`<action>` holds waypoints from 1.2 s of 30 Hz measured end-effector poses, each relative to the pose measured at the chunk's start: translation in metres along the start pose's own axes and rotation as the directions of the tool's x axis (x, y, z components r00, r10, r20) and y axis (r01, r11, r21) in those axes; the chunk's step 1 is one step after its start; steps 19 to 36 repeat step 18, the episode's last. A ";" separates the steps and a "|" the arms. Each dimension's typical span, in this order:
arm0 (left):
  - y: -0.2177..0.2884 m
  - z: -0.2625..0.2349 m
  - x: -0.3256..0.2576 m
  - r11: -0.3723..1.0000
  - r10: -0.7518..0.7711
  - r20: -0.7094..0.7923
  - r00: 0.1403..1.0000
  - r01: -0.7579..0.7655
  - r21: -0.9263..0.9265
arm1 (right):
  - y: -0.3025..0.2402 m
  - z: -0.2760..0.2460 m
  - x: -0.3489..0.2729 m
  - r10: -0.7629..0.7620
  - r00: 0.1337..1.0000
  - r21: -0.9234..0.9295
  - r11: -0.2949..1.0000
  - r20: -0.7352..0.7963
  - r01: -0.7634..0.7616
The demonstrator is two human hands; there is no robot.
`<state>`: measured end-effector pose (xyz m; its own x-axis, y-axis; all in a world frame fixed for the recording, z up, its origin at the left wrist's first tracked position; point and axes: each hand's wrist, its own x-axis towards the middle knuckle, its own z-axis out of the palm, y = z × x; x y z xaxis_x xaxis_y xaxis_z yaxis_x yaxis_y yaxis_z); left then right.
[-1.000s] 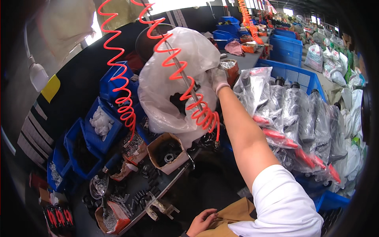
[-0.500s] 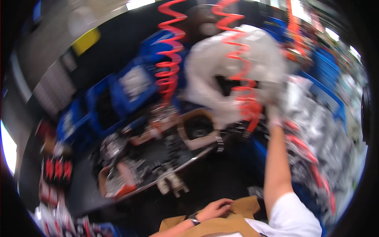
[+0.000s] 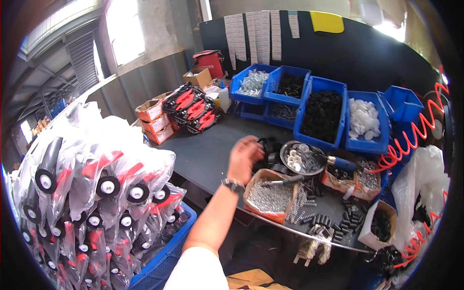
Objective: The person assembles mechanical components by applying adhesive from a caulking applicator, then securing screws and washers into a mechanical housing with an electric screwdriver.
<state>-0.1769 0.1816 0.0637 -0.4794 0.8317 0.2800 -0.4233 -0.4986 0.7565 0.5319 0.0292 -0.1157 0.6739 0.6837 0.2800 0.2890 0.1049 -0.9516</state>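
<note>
Your left hand (image 3: pixel 245 155) is stretched out over the dark table (image 3: pixel 203 152), fingers loosely curled and holding nothing that you can make out; it hovers just beside a small heap of black rings (image 3: pixel 268 147) lying on the tabletop, and whether the fingertips touch them cannot be told. There is a watch (image 3: pixel 232 184) on that wrist. Your right hand is out of sight, so its state cannot be told.

Just right of the black rings sits a round metal bowl (image 3: pixel 302 158) with pale round parts in it, and beside it lies a tool with a blue handle (image 3: pixel 341 163). In front of your hand stands an open cardboard box of small silvery screws (image 3: pixel 268 197), with a screwdriver (image 3: pixel 282 181) lying across its far edge. Loose black springs (image 3: pixel 323 220) are scattered to the right of that box, near another small box of black parts (image 3: pixel 378 224).

Along the back of the table stand blue bins (image 3: pixel 320 108) with black, white and silvery parts. Red and black tools (image 3: pixel 192 107) are stacked at the far left next to small cardboard cartons (image 3: pixel 154 121). A red coiled hose (image 3: pixel 411 142) hangs at the right. At your left, a blue crate (image 3: pixel 162 266) is piled with bagged wheeled items (image 3: pixel 92 183)
</note>
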 end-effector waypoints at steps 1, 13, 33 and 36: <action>-0.001 -0.052 0.045 0.994 0.096 -0.206 0.974 -0.082 0.074 | -0.027 0.017 -0.029 -0.093 0.994 -0.169 0.980 0.057 0.101; -0.012 -0.331 0.263 0.524 0.482 -0.406 0.777 0.116 0.844 | -0.056 0.081 -0.109 0.362 0.912 -0.399 0.878 0.195 -0.264; -0.026 -0.287 0.284 -0.254 0.203 -0.217 0.955 0.266 0.930 | -0.072 0.109 -0.116 0.430 0.888 -0.431 0.840 0.161 -0.329; -0.026 -0.287 0.284 -0.254 0.203 -0.217 0.955 0.266 0.930 | -0.072 0.109 -0.116 0.430 0.888 -0.431 0.840 0.161 -0.329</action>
